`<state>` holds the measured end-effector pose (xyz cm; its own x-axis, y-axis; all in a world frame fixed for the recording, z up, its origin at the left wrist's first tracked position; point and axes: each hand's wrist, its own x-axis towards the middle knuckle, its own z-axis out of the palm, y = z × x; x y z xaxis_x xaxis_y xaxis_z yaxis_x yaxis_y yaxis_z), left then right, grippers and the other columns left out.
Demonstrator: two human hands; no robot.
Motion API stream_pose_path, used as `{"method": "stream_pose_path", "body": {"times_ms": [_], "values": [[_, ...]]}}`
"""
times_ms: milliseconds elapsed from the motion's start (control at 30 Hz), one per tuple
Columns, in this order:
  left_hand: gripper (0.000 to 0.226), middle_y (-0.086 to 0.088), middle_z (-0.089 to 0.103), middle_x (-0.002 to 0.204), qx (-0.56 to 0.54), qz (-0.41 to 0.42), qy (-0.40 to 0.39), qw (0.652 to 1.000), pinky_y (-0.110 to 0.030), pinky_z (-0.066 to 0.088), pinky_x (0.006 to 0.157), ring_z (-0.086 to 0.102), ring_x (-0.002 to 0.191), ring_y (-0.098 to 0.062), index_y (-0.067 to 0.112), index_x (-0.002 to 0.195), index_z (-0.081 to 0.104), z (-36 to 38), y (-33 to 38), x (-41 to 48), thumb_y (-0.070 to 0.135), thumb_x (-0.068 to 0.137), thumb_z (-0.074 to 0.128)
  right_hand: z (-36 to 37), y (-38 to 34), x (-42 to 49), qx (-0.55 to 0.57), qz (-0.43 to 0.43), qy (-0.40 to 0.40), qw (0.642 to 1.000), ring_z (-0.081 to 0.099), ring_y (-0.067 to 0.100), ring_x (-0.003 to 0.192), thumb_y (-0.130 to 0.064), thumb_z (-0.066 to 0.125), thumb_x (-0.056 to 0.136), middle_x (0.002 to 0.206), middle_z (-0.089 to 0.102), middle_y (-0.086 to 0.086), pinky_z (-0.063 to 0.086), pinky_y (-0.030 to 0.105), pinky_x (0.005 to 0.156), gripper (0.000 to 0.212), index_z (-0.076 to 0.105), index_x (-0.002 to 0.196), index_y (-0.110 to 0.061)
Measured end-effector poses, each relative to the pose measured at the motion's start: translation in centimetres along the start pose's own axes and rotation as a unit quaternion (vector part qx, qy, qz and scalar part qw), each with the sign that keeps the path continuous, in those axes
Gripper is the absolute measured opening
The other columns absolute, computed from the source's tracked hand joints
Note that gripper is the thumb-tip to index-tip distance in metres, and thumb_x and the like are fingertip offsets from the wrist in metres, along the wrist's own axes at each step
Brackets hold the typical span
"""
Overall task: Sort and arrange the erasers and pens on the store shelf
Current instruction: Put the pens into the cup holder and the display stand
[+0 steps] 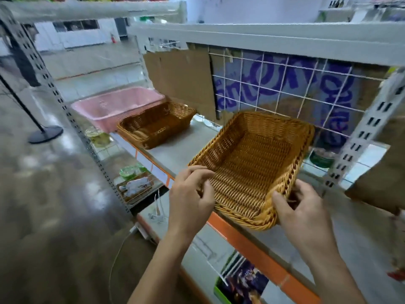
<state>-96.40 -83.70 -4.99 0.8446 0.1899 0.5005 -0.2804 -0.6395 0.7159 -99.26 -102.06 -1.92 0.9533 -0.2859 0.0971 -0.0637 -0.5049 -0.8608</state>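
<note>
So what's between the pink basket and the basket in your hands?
A darker wicker basket, beside the pink basket, then bare shelf before the held basket. Head view shows it.

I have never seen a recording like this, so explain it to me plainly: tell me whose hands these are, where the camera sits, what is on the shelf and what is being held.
There is no machine here. A person wears one wide-angle camera on the head, looking forward and down, so the two arms reaching in from below are that person's own. The left hand and right hand both hold a light wicker basket by its near rim, with the fingers curled at the edge. The basket is tilted and empty, and its near end juts past the orange front of the grey shelf. Further left on the same shelf stand a darker wicker basket and, beside it, a pink plastic basket. No pens or erasers show in the held basket.
</note>
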Motion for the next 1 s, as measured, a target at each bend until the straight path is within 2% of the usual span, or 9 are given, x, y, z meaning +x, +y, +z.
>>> {"method": "stream_pose_path", "body": {"times_ms": [100,233,300,433,600,733,867,933,1000], "values": [[0.025,0.012,0.062,0.098,0.026,-0.031,0.017,0.999,-0.002,0.034,0.086,0.056,0.097,0.0,0.017,0.091,0.073,-1.9,-3.3,3.0,0.017,0.079,0.051,4.5,-2.1,2.7,-0.016,-0.015,-0.03,0.999,0.059,0.018,0.092,-0.029,0.061,0.087,0.093,0.061,-0.007,0.046,0.031,0.083,0.033,0.057,0.118,-0.02],[0.025,0.012,0.063,0.096,0.054,-0.057,0.024,0.997,-0.005,0.037,0.084,0.055,0.093,0.002,0.02,0.09,0.073,-3.6,-7.0,7.1,0.016,0.079,0.051,9.4,-4.8,6.1,-0.028,-0.027,-0.061,0.997,0.059,0.027,0.1,-0.031,0.062,0.085,0.104,0.066,0.006,0.044,0.033,0.088,0.045,0.054,0.126,-0.013],[0.025,0.012,0.063,0.098,0.059,-0.064,0.01,0.996,-0.012,0.042,0.083,0.056,0.092,0.001,0.022,0.092,0.072,-4.1,-8.7,9.0,0.018,0.08,0.05,11.4,-5.8,7.6,-0.036,-0.028,-0.076,0.996,0.059,0.026,0.096,-0.033,0.061,0.086,0.104,0.066,0.006,0.045,0.034,0.087,0.04,0.055,0.121,-0.014],[0.024,0.015,0.061,0.098,0.065,-0.064,-0.032,0.995,0.001,0.035,0.078,0.053,0.088,0.008,0.022,0.094,0.071,-4.3,-11.7,12.5,0.006,0.084,0.056,14.7,-6.7,10.0,-0.053,-0.015,-0.093,0.994,0.057,0.027,0.089,-0.034,0.058,0.089,0.095,0.063,0.006,0.044,0.033,0.08,0.026,0.056,0.103,-0.013],[0.034,0.013,0.061,0.1,0.056,-0.07,-0.097,0.991,-0.002,0.034,0.082,0.05,0.088,0.007,0.019,0.099,0.071,-3.2,-15.7,16.3,-0.004,0.08,0.053,19.0,-7.4,12.4,-0.092,0.034,-0.099,0.99,0.055,0.019,0.078,-0.035,0.053,0.091,0.088,0.063,0.003,0.042,0.027,0.072,0.023,0.058,0.095,-0.013],[0.036,0.007,0.063,0.102,0.065,-0.064,-0.151,0.984,-0.028,0.044,0.093,0.057,0.093,-0.01,0.016,0.102,0.07,-3.0,-18.6,18.5,-0.003,0.078,0.05,22.0,-7.9,12.6,-0.126,0.075,-0.097,0.984,0.061,0.021,0.078,-0.036,0.053,0.092,0.084,0.064,0.005,0.05,0.032,0.073,0.024,0.059,0.089,-0.012],[0.04,0.001,0.062,0.112,0.14,-0.051,-0.253,0.956,-0.05,0.039,0.101,0.058,0.105,-0.02,0.018,0.112,0.066,-2.4,-20.4,18.6,0.013,0.081,0.042,24.0,-8.1,12.0,-0.205,0.119,-0.098,0.967,0.053,0.015,0.068,-0.032,0.048,0.096,0.08,0.057,0.001,0.039,0.025,0.063,0.023,0.054,0.083,-0.014],[0.035,0.003,0.057,0.115,0.205,-0.048,-0.307,0.928,-0.055,0.032,0.105,0.057,0.105,-0.019,0.025,0.117,0.059,-2.2,-20.2,18.4,0.014,0.088,0.042,24.4,-8.1,11.7,-0.248,0.126,-0.058,0.959,0.058,0.019,0.08,-0.032,0.049,0.095,0.093,0.059,0.004,0.04,0.024,0.066,0.02,0.059,0.095,-0.014],[0.028,0.005,0.05,0.112,0.283,-0.025,-0.337,0.898,-0.062,0.024,0.107,0.054,0.109,-0.019,0.03,0.115,0.051,-2.2,-18.7,18.4,0.016,0.093,0.04,24.6,-8.2,11.2,-0.265,0.107,-0.002,0.958,0.056,0.022,0.102,-0.032,0.05,0.095,0.117,0.054,0.008,0.042,0.027,0.082,0.026,0.059,0.113,-0.017]]}}
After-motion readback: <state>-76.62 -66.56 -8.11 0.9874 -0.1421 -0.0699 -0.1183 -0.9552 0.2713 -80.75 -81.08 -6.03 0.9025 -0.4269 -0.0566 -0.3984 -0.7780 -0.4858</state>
